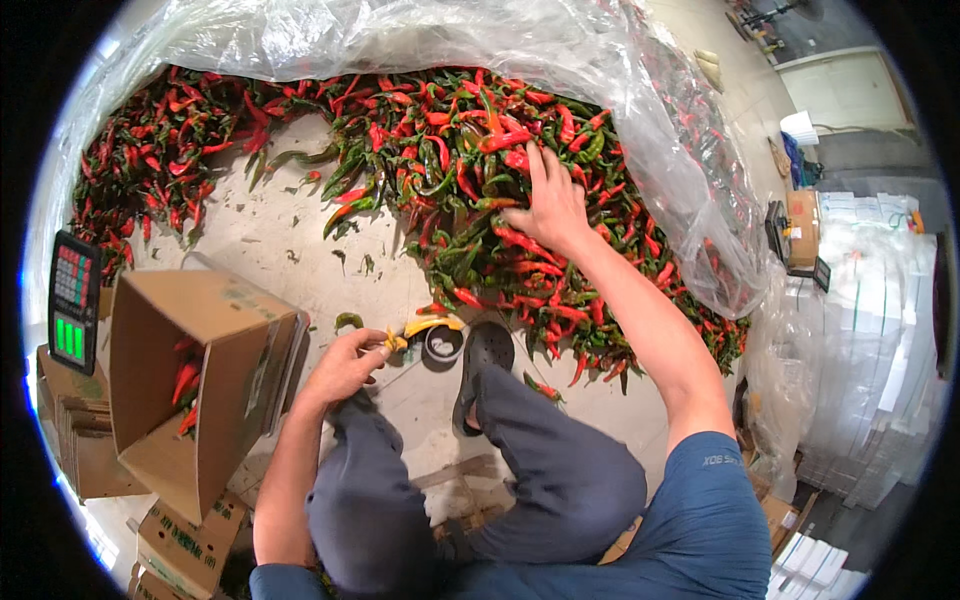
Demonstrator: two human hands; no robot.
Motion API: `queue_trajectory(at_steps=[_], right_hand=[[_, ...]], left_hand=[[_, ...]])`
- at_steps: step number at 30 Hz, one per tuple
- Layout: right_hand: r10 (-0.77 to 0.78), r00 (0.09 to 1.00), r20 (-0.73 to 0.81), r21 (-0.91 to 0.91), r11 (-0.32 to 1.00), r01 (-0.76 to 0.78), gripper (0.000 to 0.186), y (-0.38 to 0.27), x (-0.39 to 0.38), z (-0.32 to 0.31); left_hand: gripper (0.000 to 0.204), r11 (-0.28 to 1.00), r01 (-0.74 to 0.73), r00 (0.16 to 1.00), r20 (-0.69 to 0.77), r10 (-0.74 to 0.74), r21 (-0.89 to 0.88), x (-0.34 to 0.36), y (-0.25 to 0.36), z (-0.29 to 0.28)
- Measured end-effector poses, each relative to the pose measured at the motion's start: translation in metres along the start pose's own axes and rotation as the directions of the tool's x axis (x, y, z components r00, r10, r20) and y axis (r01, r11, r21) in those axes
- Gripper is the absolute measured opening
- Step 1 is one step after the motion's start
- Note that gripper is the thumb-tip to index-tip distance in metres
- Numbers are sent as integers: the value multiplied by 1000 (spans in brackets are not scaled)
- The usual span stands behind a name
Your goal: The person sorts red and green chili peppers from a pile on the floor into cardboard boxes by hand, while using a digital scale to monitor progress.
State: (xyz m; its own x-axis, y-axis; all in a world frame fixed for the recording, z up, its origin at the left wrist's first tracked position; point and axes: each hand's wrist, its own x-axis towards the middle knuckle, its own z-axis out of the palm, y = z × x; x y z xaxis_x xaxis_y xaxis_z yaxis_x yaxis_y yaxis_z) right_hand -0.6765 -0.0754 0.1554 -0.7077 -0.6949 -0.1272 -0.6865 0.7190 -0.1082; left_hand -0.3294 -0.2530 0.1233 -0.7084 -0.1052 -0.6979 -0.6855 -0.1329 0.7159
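Observation:
My right hand (pixel 558 203) reaches into a large heap of red and green chilli peppers (pixel 480 190). Its fingers are spread and touch the peppers, with none clearly gripped. My left hand (pixel 348 368) is low between the cardboard box and my shoe, its fingers curled together. At its fingertips is a small yellow lump (pixel 396 342), apparently pinched; its kind is unclear. Beside that a curved yellow strip (pixel 436 325) lies along a small dark round container (pixel 443 344) with pale bits inside. A dark clog (pixel 490 350) on my foot stands right of the container.
An open cardboard box (pixel 225 300) with some red peppers sits tilted at the left, by a scale display (pixel 73 300). Clear plastic sheeting (pixel 400 40) borders the heap. Flattened cartons (pixel 90 430) are at lower left; wrapped white stacks (pixel 860 330) stand right.

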Motion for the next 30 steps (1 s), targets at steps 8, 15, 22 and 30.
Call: queue_trajectory(at_steps=[8,15,22,30], right_hand=[[-69,985,158,168,985,42,132,42,134,44],[-123,895,430,-99,978,182,119,28,149,12],[-348,931,113,-347,864,365,99,34,121,37],[-210,947,242,-104,965,241,70,32,139,32]], left_hand=[[35,995,-78,996,-28,80,68,97,-8,0],[32,995,-59,988,-137,69,81,78,-11,-19],[28,986,38,989,-135,-60,-160,57,-39,11],[26,976,61,998,-22,-67,-207,79,-81,51]])
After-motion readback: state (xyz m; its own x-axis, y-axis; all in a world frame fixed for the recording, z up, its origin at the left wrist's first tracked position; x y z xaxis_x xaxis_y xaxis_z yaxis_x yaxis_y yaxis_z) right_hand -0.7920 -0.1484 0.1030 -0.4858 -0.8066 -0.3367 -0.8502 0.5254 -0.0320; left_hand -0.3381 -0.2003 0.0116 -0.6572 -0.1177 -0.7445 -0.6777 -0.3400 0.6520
